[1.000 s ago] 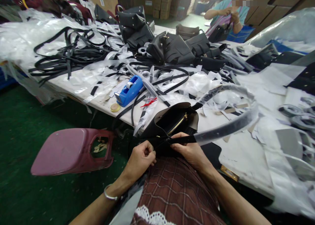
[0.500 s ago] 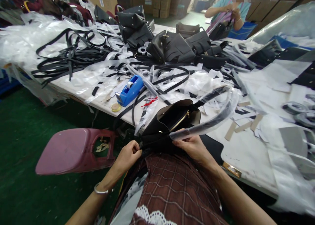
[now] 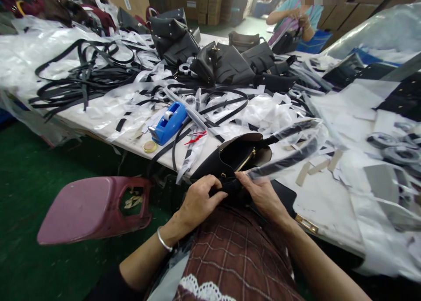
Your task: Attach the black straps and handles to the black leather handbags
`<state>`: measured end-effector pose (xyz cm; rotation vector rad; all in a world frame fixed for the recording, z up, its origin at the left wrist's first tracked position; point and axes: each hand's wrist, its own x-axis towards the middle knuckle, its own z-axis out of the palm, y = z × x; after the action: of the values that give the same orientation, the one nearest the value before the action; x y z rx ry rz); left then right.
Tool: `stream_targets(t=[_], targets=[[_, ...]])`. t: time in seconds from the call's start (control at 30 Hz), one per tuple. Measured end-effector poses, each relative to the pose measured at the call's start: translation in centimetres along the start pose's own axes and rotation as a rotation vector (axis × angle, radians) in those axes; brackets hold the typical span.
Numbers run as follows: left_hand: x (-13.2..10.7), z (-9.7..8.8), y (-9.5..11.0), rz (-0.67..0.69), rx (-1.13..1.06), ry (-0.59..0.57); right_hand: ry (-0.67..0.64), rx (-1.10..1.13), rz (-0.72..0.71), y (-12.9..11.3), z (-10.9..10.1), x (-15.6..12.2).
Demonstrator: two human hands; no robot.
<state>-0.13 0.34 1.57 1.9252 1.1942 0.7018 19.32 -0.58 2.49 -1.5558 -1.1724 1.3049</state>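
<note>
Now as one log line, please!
left grip: touching open black leather-look handbag; right grip: holding it beside plastic-wrapped black handle; blue plastic tape dispenser: on white table

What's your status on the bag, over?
Left hand at bag, near side; right hand gripping it beside handle. Bag open on top, handle film-wrapped. Blue dispenser off left, clear of hands.

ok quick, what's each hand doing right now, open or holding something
Left hand: closed on the bag's near side.
Right hand: holding the bag by the handle's base, fingers mostly hidden.
</note>
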Motion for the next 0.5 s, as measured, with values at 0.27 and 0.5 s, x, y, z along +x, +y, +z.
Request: stream_targets(t=[0.27, 0.5], targets=[[1.5, -0.3, 0.9, -0.218, -0.333, -0.184, 0.094, 0.109, -0.014, 1.5, -0.4, 1.4], [1.9, 0.8, 1.8, -0.027, -0.007, -0.034, 0.151, -0.017, -0.055, 0.9, -0.6, 1.3]])
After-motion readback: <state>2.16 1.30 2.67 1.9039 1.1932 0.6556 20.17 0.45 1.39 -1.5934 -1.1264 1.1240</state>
